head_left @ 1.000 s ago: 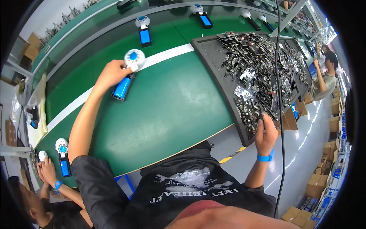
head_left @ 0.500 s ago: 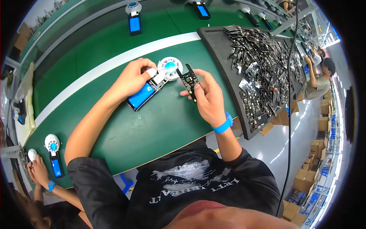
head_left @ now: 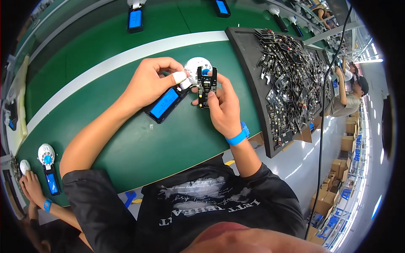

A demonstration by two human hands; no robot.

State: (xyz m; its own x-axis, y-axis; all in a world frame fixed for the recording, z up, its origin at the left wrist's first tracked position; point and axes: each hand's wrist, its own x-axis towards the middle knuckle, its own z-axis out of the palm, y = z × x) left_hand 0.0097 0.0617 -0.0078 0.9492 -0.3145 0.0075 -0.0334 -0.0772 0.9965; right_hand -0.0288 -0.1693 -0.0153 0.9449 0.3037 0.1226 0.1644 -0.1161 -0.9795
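A handheld fan lies on the green table, with a round white head point(head_left: 195, 67) and an open black handle holding a blue battery point(head_left: 165, 103). My left hand point(head_left: 151, 82), with a white cover on its thumb, pinches at the fan's neck just beside the head. My right hand point(head_left: 225, 107) grips a black circuit board point(head_left: 207, 89) between thumb and fingers. The board has a notched top end and is held upright in front of the fan head, hiding part of it. What the left fingertips press on is partly hidden.
On my right stands a dark tray point(head_left: 256, 99) heaped with circuit boards point(head_left: 291, 80). Beyond a white strip point(head_left: 126, 52) lie more fans point(head_left: 135, 20). Another fan point(head_left: 52, 182) rests at left near a co-worker's hand point(head_left: 33, 189). A black cable point(head_left: 322, 126) hangs at right.
My right hand has turned the circuit board face-on and brought it left, in front of the fan head. My left hand has shifted toward the fan's neck. The whole view has shifted slightly.
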